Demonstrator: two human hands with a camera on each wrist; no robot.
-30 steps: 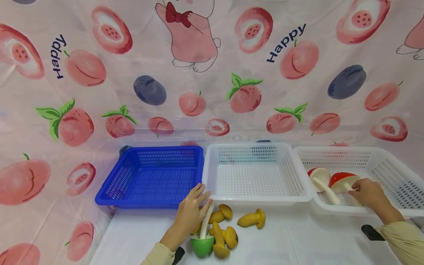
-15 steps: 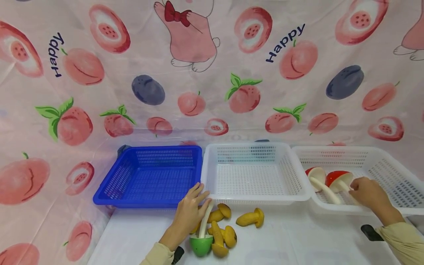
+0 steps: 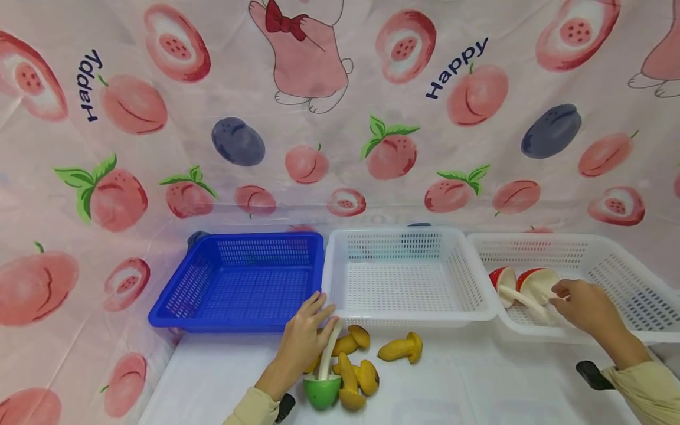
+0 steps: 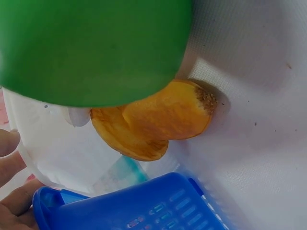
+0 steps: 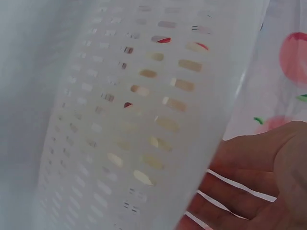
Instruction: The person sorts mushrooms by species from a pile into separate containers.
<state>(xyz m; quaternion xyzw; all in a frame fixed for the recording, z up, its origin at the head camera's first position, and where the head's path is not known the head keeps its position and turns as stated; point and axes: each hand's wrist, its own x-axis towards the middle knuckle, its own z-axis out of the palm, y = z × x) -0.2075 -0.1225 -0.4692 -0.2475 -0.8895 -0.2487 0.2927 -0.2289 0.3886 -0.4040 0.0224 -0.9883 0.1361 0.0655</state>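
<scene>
In the head view my left hand (image 3: 301,342) reaches to the front rims of the blue and middle white baskets, fingers fairly straight. Its thumb is beside the white stem of a green-capped toy mushroom (image 3: 321,392), which stands cap down on the table. That cap (image 4: 91,52) looms large in the left wrist view. My right hand (image 3: 587,307) is inside the right white basket, fingers loosely bent. Its fingertips are near the stem of a red-capped toy mushroom (image 3: 536,284); contact cannot be told. Another red mushroom (image 3: 502,282) lies to its left.
Several yellow toy mushrooms (image 3: 350,382) lie around the green one, with one (image 3: 401,348) apart to the right. Across the back of the table are a blue basket (image 3: 236,324), a middle white basket (image 3: 414,317) and a right white basket (image 3: 563,333). Behind them hangs a fruit-print cloth (image 3: 340,136).
My right hand has shifted slightly left and its fingers have loosened from the red mushroom's stem. That mushroom has turned and sits closer to the other red one. The left hand stays put.
</scene>
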